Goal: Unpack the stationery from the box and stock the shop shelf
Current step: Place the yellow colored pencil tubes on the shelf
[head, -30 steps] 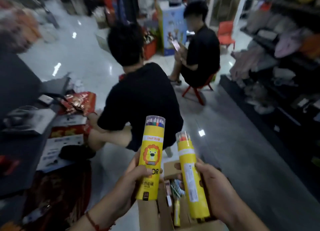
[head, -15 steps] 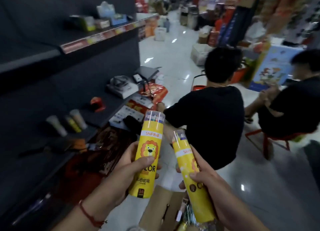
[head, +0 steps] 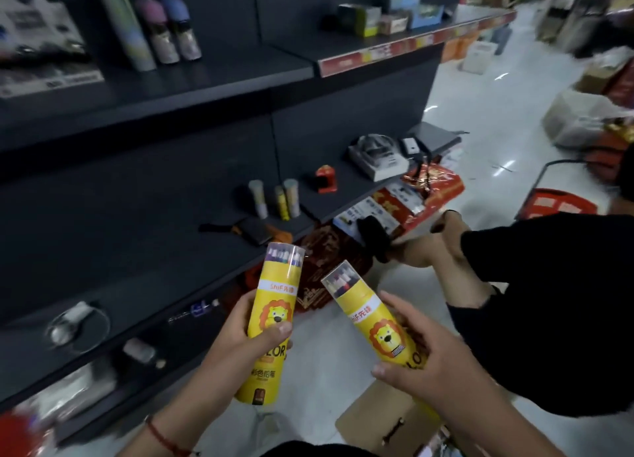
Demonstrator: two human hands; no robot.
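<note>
My left hand [head: 236, 340] grips a yellow tube of coloured pencils [head: 274, 305] with a lion picture, held upright. My right hand [head: 422, 360] grips a second yellow lion tube [head: 367, 312], tilted to the left. Both tubes have clear caps showing pencil tips. The cardboard box [head: 377, 419] stands open on the floor below my right hand. The dark shop shelf [head: 137, 216] runs along the left, and three similar tubes [head: 281, 199] stand on its middle board.
A person in black [head: 549, 302] sits on the floor at the right, close to my right hand. Red packets [head: 425, 196] lie by the shelf end. Bottles [head: 171, 24] and small boxes [head: 384, 17] sit on the upper shelf. A red basket [head: 555, 202] stands behind.
My view has swung left from the aisle and the seated people to the shelf. Both hands kept their tubes and carried them up away from the box, toward the shelf.
</note>
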